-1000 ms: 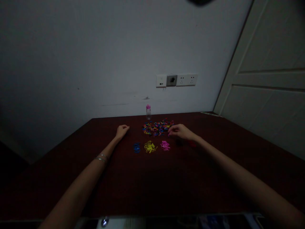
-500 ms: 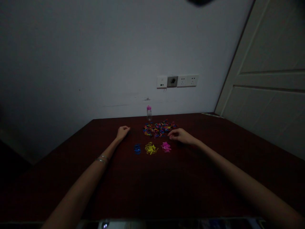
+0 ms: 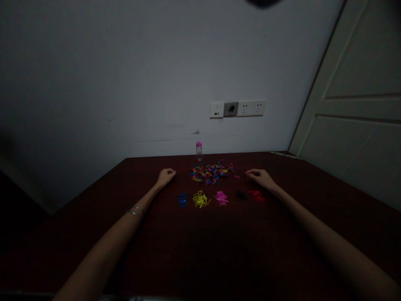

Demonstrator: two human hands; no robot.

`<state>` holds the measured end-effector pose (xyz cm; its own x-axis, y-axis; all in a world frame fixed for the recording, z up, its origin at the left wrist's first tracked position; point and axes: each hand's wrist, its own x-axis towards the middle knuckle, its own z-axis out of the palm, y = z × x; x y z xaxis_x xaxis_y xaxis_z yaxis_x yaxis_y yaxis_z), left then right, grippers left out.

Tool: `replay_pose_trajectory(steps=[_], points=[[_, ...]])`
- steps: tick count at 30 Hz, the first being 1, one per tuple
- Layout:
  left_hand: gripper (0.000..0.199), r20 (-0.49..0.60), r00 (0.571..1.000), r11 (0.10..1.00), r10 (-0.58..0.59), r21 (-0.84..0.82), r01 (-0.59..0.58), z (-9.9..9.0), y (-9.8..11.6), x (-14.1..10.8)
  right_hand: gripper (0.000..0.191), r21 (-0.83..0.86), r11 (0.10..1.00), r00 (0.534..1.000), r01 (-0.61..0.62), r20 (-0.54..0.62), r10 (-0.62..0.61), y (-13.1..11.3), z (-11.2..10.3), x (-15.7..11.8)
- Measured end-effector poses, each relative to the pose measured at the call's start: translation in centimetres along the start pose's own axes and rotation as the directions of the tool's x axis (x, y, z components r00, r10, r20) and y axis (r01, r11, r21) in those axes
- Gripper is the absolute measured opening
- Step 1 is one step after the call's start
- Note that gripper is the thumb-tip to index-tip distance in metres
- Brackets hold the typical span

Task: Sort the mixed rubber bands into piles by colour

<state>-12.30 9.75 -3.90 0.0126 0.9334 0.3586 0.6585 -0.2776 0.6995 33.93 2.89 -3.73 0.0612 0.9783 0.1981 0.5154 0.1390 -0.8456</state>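
Note:
My left hand [image 3: 166,177] rests on the table left of a mixed heap of small coloured rubber bands [image 3: 210,172]. Its fingers are curled closed, with nothing visible in them. To the right of that heap, my right hand [image 3: 260,177] is held in a pinch; whatever its fingertips may hold is too small to make out. One pink band [image 3: 237,176] lies apart between heap and fingertips. Nearer me runs a row of single-colour piles: blue bands [image 3: 182,199], yellow bands [image 3: 201,199], pink bands [image 3: 221,198], black bands [image 3: 241,195] and red bands [image 3: 257,196].
A small clear bottle with a pink top [image 3: 199,151] stands behind the heap, near the wall. The dark red table [image 3: 194,251] meets the wall, which carries sockets [image 3: 251,108]. A pale panelled door [image 3: 351,108] is on the right. The light is dim.
My right hand has moved right, away from the mixed heap's edge. The black and red piles, hidden before behind my hand and forearm, now show. The view has shifted slightly; my left hand stays put.

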Motion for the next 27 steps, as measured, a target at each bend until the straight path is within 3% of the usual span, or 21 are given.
replay_pose_trajectory(steps=[4, 9, 17, 22, 27], points=[[0.025, 0.053, 0.998, 0.99, 0.036, 0.135, -0.042, 0.1, 0.2, -0.3, 0.028, 0.051, 0.998, 0.999, -0.021, -0.047, 0.024, 0.7, 0.1, 0.0], [0.027, 0.152, 0.984, 0.956, 0.089, 0.263, -0.127, 0.3, 0.7, 0.1, 0.025, -0.024, 0.999, 0.998, 0.022, -0.058, -0.024, 0.8, 0.4, -0.2], [0.038, 0.394, 0.905, 0.908, 0.16, 0.3, -0.291, 2.2, 3.8, 0.8, 0.026, -0.092, 0.994, 0.996, 0.065, -0.05, -0.07, 0.9, 0.3, -0.6], [0.035, 0.425, 0.89, 0.88, 0.165, 0.345, -0.327, 2.8, 5.6, 0.6, 0.026, -0.096, 0.993, 0.997, 0.067, -0.042, -0.071, 0.7, 0.3, -0.7], [0.029, 0.424, 0.895, 0.864, 0.141, 0.388, -0.32, 3.0, 6.1, 0.7, 0.025, -0.099, 0.994, 0.996, 0.053, -0.062, -0.059, 0.8, 0.4, -0.7]])
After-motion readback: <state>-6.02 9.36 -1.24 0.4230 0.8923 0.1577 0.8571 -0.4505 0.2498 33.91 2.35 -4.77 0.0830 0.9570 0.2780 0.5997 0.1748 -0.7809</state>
